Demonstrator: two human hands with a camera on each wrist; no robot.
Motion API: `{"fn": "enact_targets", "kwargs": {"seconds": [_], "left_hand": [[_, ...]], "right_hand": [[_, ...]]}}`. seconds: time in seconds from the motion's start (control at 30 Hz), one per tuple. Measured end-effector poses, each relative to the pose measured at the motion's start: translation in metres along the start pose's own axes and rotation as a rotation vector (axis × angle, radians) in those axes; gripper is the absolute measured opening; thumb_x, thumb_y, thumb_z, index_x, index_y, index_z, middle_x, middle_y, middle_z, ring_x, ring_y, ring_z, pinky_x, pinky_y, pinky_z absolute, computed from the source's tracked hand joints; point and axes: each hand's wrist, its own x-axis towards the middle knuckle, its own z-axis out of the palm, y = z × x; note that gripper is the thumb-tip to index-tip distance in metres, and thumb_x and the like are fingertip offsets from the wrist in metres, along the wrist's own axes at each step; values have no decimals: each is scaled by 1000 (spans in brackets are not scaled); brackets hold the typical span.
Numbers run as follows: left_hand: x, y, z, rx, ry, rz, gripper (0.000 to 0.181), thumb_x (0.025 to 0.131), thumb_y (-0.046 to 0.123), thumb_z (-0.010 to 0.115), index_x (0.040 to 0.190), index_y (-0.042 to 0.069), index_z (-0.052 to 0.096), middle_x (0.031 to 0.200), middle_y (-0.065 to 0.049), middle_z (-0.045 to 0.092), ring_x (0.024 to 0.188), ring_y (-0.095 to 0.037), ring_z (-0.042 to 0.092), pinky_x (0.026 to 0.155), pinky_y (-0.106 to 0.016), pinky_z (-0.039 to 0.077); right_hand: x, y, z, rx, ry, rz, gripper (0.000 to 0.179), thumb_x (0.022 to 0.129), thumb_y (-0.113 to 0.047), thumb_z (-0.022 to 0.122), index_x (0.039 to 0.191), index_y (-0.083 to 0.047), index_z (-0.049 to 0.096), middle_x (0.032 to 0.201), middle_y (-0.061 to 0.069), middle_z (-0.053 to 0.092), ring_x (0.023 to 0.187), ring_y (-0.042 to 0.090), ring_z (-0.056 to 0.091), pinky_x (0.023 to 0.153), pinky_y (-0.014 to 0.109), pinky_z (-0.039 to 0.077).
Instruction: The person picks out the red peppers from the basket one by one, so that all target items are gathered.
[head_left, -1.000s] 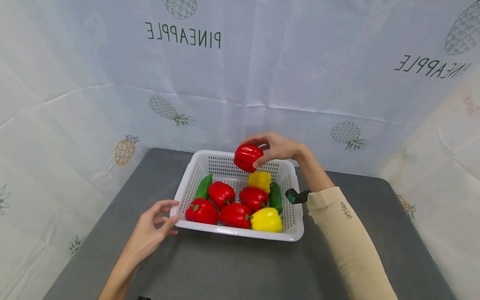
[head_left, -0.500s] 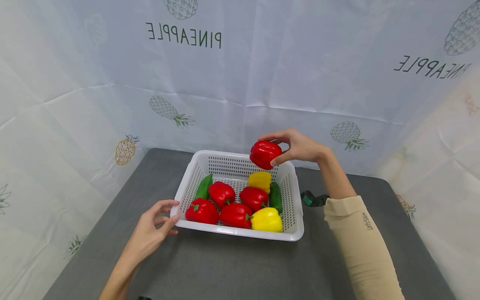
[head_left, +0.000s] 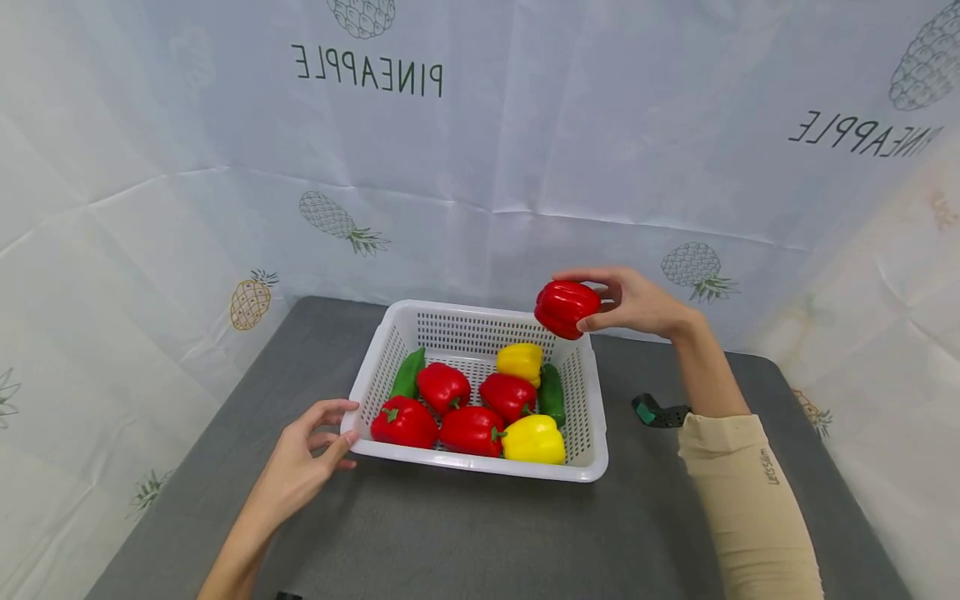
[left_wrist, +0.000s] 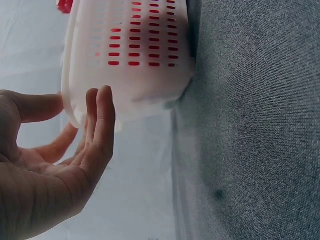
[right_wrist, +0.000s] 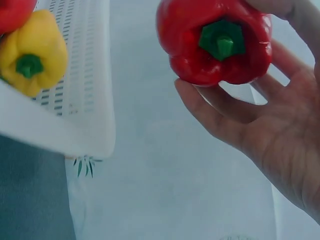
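Note:
My right hand (head_left: 637,302) grips a red bell pepper (head_left: 567,308) between thumb and fingers, above the back right corner of a white plastic basket (head_left: 480,469). In the right wrist view the pepper's green stem (right_wrist: 222,46) faces the camera. My left hand (head_left: 303,458) holds the basket's front left corner; in the left wrist view the thumb (left_wrist: 42,107) is at the rim and the fingers lie along the outer wall. Inside the basket lie several red bell peppers (head_left: 442,387), two yellow ones (head_left: 534,440), a long green pepper (head_left: 407,375) and a dark green cucumber-like vegetable (head_left: 551,395).
The basket stands on a dark grey table (head_left: 465,542). A pale curtain (head_left: 525,125) printed with pineapples hangs right behind the table and along both sides. A black strap with a green piece (head_left: 660,412) shows by the right wrist.
My right hand has carried the red bell pepper to the right, from over the basket's middle back to its back right corner. The left hand and the basket have stayed still.

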Motion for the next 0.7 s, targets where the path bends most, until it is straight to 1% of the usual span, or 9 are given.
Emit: {"fn": "enact_targets", "kwargs": {"seconds": [0.13, 0.23, 0.33, 0.47, 0.53, 0.6, 0.7], "left_hand": [[0, 1, 0, 9, 2, -7, 46, 99, 1, 76, 142, 2, 61, 126, -27, 65, 93, -34, 80, 72, -29, 69], [0, 0, 1, 12, 1, -8, 46, 99, 1, 76, 142, 2, 60, 126, -27, 65, 94, -34, 80, 72, -30, 69], [0, 0, 1, 11, 1, -16, 46, 99, 1, 76, 143, 2, 60, 126, -27, 64, 93, -34, 80, 72, -30, 69], [0, 0, 1, 8, 2, -22, 46, 99, 0, 75, 143, 2, 60, 127, -27, 64, 93, -33, 80, 72, -29, 69], [0, 0, 1, 5, 2, -24, 46, 99, 0, 75, 143, 2, 60, 127, -27, 64, 93, -32, 80, 72, -29, 69], [0, 1, 1, 3, 3, -26, 46, 99, 0, 75, 143, 2, 60, 128, -27, 63, 93, -32, 79, 72, -29, 69], [0, 1, 1, 2, 3, -30, 45, 99, 0, 75, 143, 2, 60, 128, -27, 63, 93, -32, 79, 72, -30, 69]], "right_hand": [[-10, 4, -4, -2, 55, 15, 74, 87, -1, 82, 156, -8, 55, 153, 19, 58, 125, 30, 62, 88, 34, 69], [-18, 9, -7, -18, 101, 9, 73, 87, -2, 82, 154, -9, 57, 150, 15, 60, 126, 26, 60, 87, 32, 69], [-24, 15, -10, -23, 131, -11, 73, 86, 0, 81, 154, -8, 56, 146, 5, 63, 123, 21, 62, 86, 31, 69], [-33, 24, -15, -22, 156, -66, 71, 88, 4, 78, 154, -2, 53, 139, -10, 63, 120, 16, 64, 86, 28, 68], [-37, 26, -17, -19, 169, -87, 70, 89, 5, 77, 154, -1, 51, 138, -14, 62, 119, 14, 64, 85, 27, 68], [-41, 28, -17, -28, 185, -96, 69, 89, 5, 76, 153, 0, 51, 137, -15, 61, 117, 13, 65, 85, 26, 68], [-46, 30, -17, -22, 220, -80, 68, 89, 3, 76, 152, -4, 52, 136, -14, 62, 114, 12, 68, 85, 26, 68]]}}
